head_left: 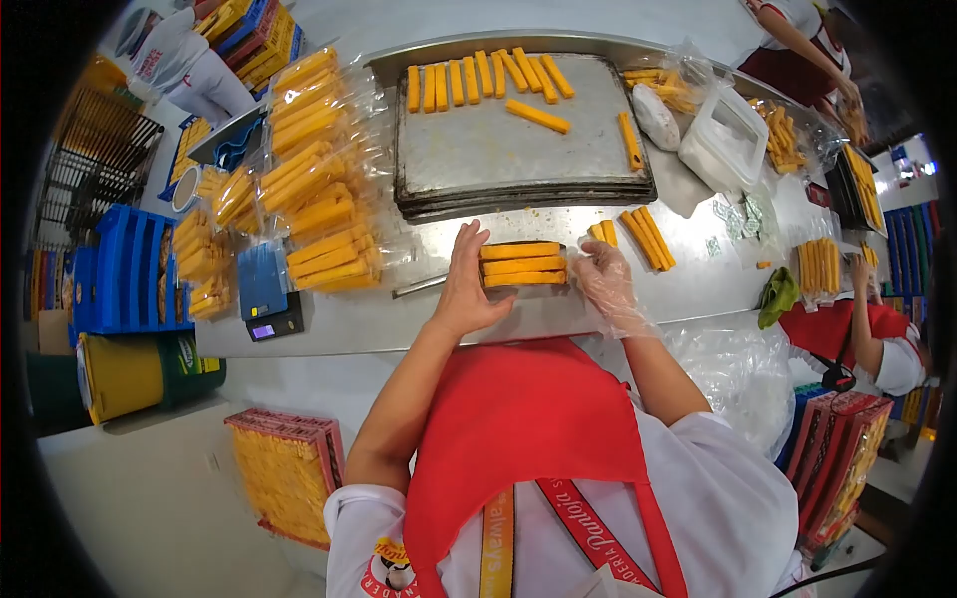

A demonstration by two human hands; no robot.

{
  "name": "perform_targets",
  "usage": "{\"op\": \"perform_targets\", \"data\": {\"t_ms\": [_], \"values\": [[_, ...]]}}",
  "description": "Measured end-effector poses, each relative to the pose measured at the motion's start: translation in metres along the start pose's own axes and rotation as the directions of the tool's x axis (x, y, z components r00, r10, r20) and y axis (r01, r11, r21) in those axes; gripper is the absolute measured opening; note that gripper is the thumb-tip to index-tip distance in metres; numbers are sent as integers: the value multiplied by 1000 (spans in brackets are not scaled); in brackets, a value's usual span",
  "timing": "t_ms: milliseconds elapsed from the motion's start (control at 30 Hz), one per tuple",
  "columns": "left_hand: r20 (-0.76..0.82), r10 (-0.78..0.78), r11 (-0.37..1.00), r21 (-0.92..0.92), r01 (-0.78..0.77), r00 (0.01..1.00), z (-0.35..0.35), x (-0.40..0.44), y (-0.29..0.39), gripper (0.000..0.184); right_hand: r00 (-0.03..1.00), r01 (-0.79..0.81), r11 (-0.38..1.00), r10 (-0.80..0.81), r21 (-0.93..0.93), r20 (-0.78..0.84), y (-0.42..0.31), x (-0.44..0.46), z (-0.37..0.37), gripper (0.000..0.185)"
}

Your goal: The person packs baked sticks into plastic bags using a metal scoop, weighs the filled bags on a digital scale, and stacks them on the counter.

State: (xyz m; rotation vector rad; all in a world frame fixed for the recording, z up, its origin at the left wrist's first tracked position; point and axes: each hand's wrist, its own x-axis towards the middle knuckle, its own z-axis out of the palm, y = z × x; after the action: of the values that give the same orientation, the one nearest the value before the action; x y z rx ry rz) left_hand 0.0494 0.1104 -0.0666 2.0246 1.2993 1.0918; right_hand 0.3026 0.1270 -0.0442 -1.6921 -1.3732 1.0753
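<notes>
In front of my apron, a small stack of orange breadsticks [522, 264] lies crosswise on the steel table, with a dark edge showing beneath it. My left hand [469, 284] is bare and open, thumb and fingers spread around the left end of the stack. At the right end is my right hand [608, 286] in a clear plastic glove. Its fingers are curled together close to the stick ends, and what they hold, if anything, is hidden. A thin metal strip [419, 287] pokes out left of my left hand. More loose breadsticks [648, 239] lie beyond my right hand.
Stacked metal trays [498, 149] carry a row of sticks. Bagged breadsticks [319, 189] pile up at left near a scale [276, 321]. A white plastic tub [725, 140] stands right, by a green cloth [778, 297]. A co-worker's hand [861, 271] works at far right.
</notes>
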Motion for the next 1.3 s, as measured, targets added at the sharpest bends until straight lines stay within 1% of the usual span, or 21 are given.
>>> {"op": "perform_targets", "data": {"t_ms": [33,167,267,367,433,533,633,700,733,767,800,867,900,933,967,1000,1067,1133,1167,1233,1300], "values": [[5,8,1000,-3,-8,1000,1,0,1,106,991,-129,992,128,15,44,-2,0,-2,54],[50,-17,1000,23,15,999,3,4,7,106,974,-198,978,189,61,123,-3,-6,15,56],[62,-36,999,29,34,997,2,5,11,107,989,-139,988,136,67,58,13,-3,24,56],[79,-34,999,26,32,996,0,4,8,107,987,-109,994,108,2,117,1,-1,17,55],[66,-5,998,61,1,998,3,6,8,107,975,132,987,-113,-92,193,1,-2,14,50],[73,-21,999,33,18,997,7,6,7,109,984,65,975,-28,-214,173,-26,-3,-5,43],[54,-4,1000,31,3,999,2,2,9,112,982,129,975,-151,-182,-112,-10,22,-46,42],[57,16,999,33,-18,998,-6,-1,15,112,944,19,943,-125,-331,-304,19,45,-91,31],[44,13,998,54,-16,999,-11,-4,16,112,826,44,793,-371,-607,-425,52,60,-114,21],[30,19,998,66,-21,999,-14,-8,17,112,801,6,779,-379,-627,-463,73,69,-141,24],[67,-8,999,45,5,998,-17,-13,18,111,843,-118,667,-325,-736,-430,85,69,-163,31],[94,-22,1000,-3,22,995,-27,-22,22,109,701,-97,534,-562,-840,-438,192,97,-189,27],[91,-4,999,-36,8,996,-29,-26,25,108,925,-212,477,-183,-853,-332,179,94,-203,24],[90,44,999,-32,-41,995,-30,-30,24,105,890,-119,450,-347,-885,-296,203,97,-211,22],[91,94,995,-27,-92,991,-31,-32,23,103,907,-31,427,-368,-904,-205,265,122,-221,23],[116,74,997,2,-75,990,-34,-36,27,102,920,-82,503,-294,-860,-259,208,97,-210,28],[134,111,994,-9,-111,985,-36,-37,30,100,808,-57,413,-516,-909,-285,221,94,-198,37],[111,179,984,-21,-178,978,-39,-37,31,100,923,-246,564,-112,-788,-369,155,74,-186,41],[130,204,979,-44,-200,970,-40,-36,32,100,920,-298,593,-30,-748,-390,145,71,-181,38],[143,244,969,-68,-236,959,-44,-37,34,99,871,-400,658,55,-638,-489,153,74,-180,35],[174,255,966,-96,-242,951,-48,-39,35,98,881,-355,592,-46,-723,-470,150,75,-172,32]]}}
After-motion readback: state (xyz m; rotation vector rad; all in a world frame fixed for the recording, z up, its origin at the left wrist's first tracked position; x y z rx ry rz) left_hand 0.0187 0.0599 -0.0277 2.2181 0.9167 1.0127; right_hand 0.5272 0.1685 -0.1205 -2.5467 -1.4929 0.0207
